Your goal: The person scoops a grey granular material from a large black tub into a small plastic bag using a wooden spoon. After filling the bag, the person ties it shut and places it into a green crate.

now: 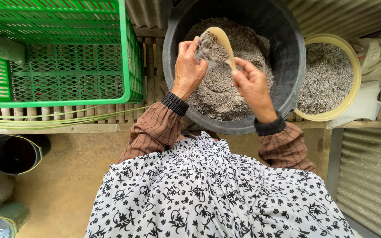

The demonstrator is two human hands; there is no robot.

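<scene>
- Right hand [253,88]: grip closed on handle of cream plastic scoop [220,40], heaped with grey grain.
- Left hand [189,66]: fingers loosely curled, touching scoop's load above round black plastic tub [287,57].

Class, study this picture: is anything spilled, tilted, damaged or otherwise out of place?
Nothing stands out. The grey grainy mix stays inside the black tub and the yellow basin. The right hand holds a loaded scoop over the tub, the left hand touching its load.
</scene>
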